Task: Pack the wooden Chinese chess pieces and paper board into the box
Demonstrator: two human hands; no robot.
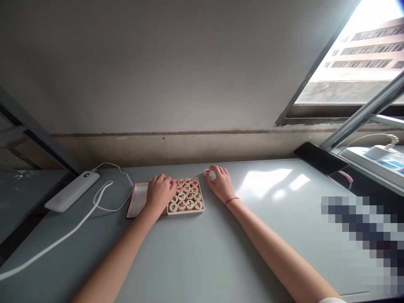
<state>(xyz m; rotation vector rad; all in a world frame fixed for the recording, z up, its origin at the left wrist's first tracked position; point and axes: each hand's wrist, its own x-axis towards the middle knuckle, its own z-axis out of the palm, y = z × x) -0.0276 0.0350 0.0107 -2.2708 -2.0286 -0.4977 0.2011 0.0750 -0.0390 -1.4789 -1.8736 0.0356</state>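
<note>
A shallow box (186,213) holds rows of round wooden Chinese chess pieces (190,204), some marked in red and some in black. Its lid (139,200) lies open on the left. My left hand (160,191) is over the seam between lid and box, fingers bent and closed beside the left column of pieces; whatever is under them is hidden. To the right of the box, my right hand (221,182) has thumb and forefinger closed around a red-marked Chinese chess piece (207,172) at the table's far side. Whether that piece is lifted, I cannot tell.
A white power bank (73,191) with a white cable (71,232) lies on the left of the grey table (195,256). A dark, flat object (320,158) is at the far right corner, near a metal frame (360,111). The wall (176,75) stands behind the table.
</note>
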